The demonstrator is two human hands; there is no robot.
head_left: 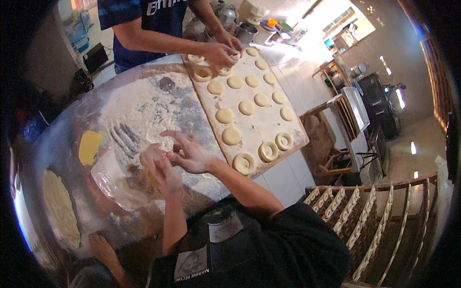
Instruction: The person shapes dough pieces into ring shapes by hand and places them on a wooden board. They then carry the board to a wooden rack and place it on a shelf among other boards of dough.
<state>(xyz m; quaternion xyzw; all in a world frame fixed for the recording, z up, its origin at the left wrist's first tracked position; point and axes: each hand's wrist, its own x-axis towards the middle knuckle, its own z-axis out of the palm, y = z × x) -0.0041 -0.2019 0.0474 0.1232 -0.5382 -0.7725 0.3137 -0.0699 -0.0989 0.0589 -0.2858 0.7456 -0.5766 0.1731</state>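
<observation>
My left hand (162, 168) and my right hand (191, 154), both dusted pale, meet over the floured metal table (117, 103). Loosely bent fingers on the left overlap those of the right, whose index finger reaches out; both look open, without anything clearly held. Something yellowish beneath them is mostly hidden. Left of them lie a yellow flat piece (89, 148) and crumpled clear plastic (115, 185). A dough sheet (61, 206) stretches along the left side. To the right, a floured board (259, 129) carries several dough discs (231, 136) and rings (269, 150).
Across the table a co-worker's hands (225, 53) handle dough rings. Pots (246, 32) stand behind. At right are a wooden stand (326, 139), dark equipment (379, 105) and a rack (370, 216) of dough pieces. Another person's bare limb (108, 252) shows at lower left.
</observation>
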